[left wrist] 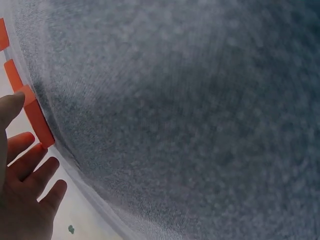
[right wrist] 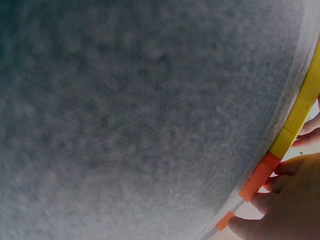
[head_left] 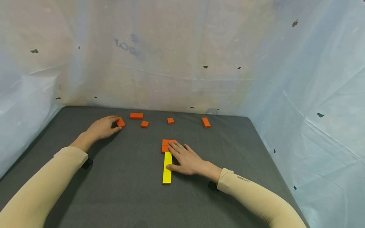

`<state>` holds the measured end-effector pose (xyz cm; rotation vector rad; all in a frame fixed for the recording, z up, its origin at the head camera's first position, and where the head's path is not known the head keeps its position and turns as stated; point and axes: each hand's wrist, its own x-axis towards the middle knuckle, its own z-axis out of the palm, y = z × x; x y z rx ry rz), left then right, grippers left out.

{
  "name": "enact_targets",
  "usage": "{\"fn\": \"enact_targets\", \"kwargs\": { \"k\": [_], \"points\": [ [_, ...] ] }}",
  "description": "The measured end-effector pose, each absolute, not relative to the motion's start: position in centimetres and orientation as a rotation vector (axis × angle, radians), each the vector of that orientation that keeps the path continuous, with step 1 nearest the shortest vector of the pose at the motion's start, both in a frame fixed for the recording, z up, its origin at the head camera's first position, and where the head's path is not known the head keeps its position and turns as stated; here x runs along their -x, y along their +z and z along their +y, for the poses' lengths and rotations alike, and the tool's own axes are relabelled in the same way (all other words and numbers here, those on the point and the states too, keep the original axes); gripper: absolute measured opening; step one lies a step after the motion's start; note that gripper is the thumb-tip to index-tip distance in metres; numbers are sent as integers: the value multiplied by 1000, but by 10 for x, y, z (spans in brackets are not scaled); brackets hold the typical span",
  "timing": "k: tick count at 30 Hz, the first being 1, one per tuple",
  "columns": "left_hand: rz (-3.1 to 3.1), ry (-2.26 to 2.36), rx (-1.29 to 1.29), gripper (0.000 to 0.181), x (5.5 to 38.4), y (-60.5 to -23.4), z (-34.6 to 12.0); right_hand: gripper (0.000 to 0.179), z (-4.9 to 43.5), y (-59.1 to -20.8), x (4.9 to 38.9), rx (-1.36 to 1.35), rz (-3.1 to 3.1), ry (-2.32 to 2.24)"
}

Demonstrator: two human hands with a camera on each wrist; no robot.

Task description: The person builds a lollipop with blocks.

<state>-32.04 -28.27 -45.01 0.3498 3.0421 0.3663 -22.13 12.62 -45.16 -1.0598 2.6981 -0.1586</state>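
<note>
In the head view, an orange block, flat-faced, smooth and sharp-edged, sat left of centre in the frame, in the left hand. That hand's fingers and thumb pinched it from opposite sides; the left wrist view showed the thumb at one end and fingertips at the other.

At mid-frame lay an orange cluster, roughly square and crossed by thin seams, with a yellow strip touching its lower edge. The strip was long and narrow, its seam near the upper end. The right hand lay over both, fingers extended and slightly spread, fingertips on the right part of the cluster and thumb on the strip.

Higher in the frame ran a loose row: an orange bar and a small orange piece just right of the held block, an orange cube above the cluster, and a tilted orange bar farther right.

All rested on a worktop of matte dark grey, woven-looking fabric. Grey fabric stretched between the left hand and the cluster, and below the strip toward the frame's bottom. The worktop's far edge met creased, translucent sheeting; its right edge slanted toward the lower right.
</note>
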Motion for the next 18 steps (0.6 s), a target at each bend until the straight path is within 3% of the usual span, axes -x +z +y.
{"fn": "enact_targets", "kwargs": {
  "k": [18],
  "points": [
    [3051,458,-361,59,324,-455,-282,86,126,-455,223,1063,2688,-151]
  ]
}}
